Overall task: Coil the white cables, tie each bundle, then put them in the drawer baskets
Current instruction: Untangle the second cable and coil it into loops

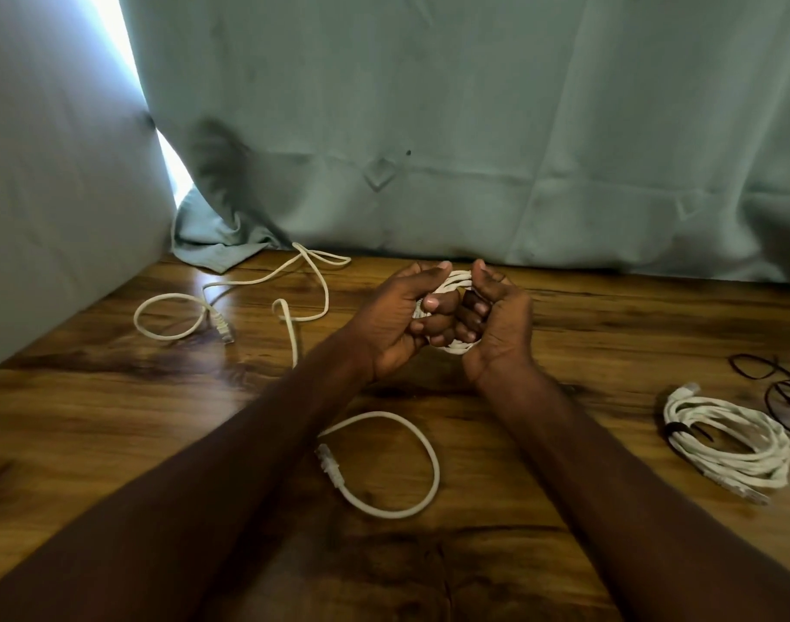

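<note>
Both hands meet over the middle of the wooden table (608, 316), palms up. My left hand (397, 321) and my right hand (496, 316) curl their fingers round a small coil of white cable (456, 280) held between them; most of the coil is hidden by the fingers. A loose end of white cable (397, 464) loops on the table under my forearms, its plug lying by my left arm. Another stretch of loose white cable (231, 289) sprawls at the back left. A finished white bundle (734, 442) bound with a dark tie lies at the right.
Thin black ties (784, 388) lie at the far right edge beside the bundle. A pale green curtain (429, 127) hangs along the table's back edge. A pale wall or panel (47, 195) closes off the left side.
</note>
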